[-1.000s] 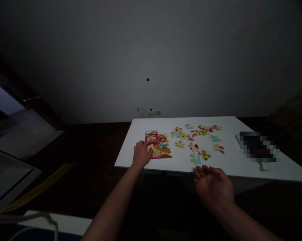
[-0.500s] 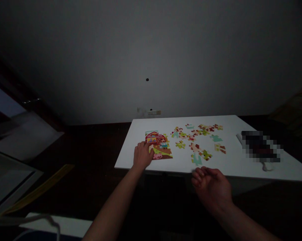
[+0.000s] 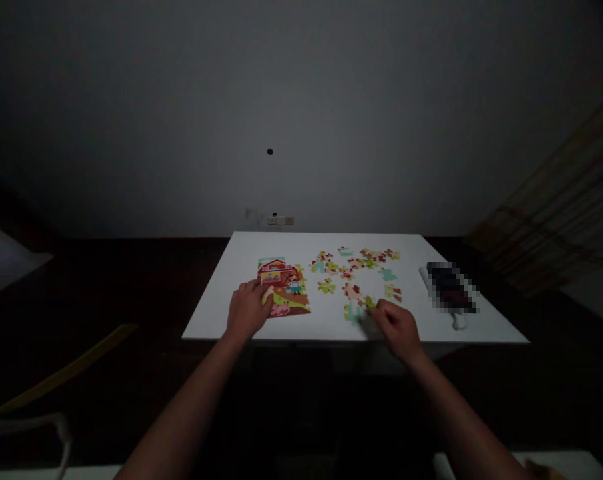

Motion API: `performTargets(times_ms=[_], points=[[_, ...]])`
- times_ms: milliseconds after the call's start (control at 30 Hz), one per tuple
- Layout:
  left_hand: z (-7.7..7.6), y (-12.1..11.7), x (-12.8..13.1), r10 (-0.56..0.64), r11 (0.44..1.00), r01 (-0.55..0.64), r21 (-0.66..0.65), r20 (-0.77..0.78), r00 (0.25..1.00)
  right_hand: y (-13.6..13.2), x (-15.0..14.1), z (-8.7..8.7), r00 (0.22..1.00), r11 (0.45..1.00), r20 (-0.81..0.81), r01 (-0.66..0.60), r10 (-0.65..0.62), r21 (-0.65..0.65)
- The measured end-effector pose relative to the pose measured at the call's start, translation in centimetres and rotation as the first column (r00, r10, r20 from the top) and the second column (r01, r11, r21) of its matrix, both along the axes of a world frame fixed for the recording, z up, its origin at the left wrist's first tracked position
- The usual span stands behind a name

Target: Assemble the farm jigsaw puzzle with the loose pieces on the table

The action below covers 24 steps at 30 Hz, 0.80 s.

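Observation:
On the left of the white table lies a partly joined farm jigsaw puzzle (image 3: 286, 293) with a red barn, a figure and pink pigs. My left hand (image 3: 248, 308) rests on its left edge, fingers stretched out and thumb over the picture. Near the front edge, my right hand (image 3: 397, 328) is closed, its fingers curled beside a green puzzle piece (image 3: 369, 302). Its fingertips are partly hidden, so I cannot make out what they hold. A pale teal puzzle piece (image 3: 353, 312) lies just left of them.
Several loose puzzle pieces (image 3: 364, 263) are spread over the middle of the white table (image 3: 211, 300). At the right lies a dark, pixelated object (image 3: 451, 287) with a white strap (image 3: 459, 321). Behind the table rises a grey wall (image 3: 331, 133) with a socket strip (image 3: 280, 221).
My right hand has moved forward over the table edge to the loose pieces and turned, fingers now downward. My left hand stays on the puzzle. The whole view has shifted rightward.

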State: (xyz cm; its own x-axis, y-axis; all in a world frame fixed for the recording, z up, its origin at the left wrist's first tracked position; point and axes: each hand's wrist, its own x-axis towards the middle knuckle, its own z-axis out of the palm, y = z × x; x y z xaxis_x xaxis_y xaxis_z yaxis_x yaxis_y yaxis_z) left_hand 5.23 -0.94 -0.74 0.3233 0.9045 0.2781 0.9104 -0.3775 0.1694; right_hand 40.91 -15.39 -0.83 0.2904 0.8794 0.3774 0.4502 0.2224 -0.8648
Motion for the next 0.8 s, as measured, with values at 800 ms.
performTargets(times_ms=[800], points=[[0.4, 0.0, -1.3, -0.078, 0.992, 0.067, -0.109, -0.095, 0.992, 1.1, 5.9, -3.1, 0.815, 0.912, 0.511, 0.388, -0.272, -0.133]])
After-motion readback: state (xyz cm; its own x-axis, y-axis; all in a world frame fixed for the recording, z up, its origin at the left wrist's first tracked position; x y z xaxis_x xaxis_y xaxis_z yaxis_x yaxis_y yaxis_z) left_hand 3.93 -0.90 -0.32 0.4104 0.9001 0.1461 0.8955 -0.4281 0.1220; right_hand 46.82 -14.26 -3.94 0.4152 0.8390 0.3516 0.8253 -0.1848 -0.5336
